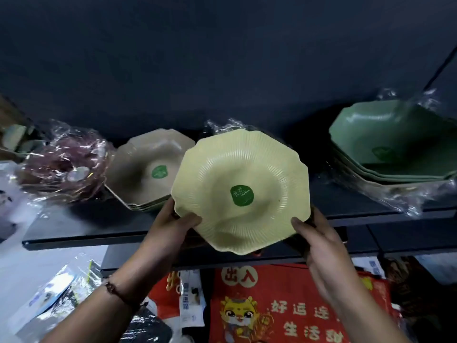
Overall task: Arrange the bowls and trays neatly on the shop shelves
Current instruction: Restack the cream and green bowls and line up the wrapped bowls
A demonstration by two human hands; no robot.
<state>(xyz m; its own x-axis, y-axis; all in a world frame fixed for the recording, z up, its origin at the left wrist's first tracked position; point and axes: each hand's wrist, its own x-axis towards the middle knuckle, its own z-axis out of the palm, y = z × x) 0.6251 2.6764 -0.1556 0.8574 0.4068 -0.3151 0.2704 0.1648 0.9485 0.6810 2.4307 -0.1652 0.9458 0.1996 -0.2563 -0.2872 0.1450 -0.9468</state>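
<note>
Head view: your left hand (173, 224) and right hand (319, 241) grip the yellow bowl (241, 189) at seven and five o'clock, over the shelf (99, 226).

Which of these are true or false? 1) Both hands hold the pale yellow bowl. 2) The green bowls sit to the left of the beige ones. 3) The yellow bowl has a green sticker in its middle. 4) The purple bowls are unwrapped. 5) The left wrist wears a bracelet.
1) True: the left hand and the right hand grip the pale yellow bowl at its near rim.
2) False: the green bowls are stacked at the far right of the shelf; the beige bowls lie left of the yellow one.
3) True: a green sticker sits in its centre.
4) False: the purple bowls are inside clear plastic wrap.
5) True: a dark bracelet circles the left wrist.
</note>
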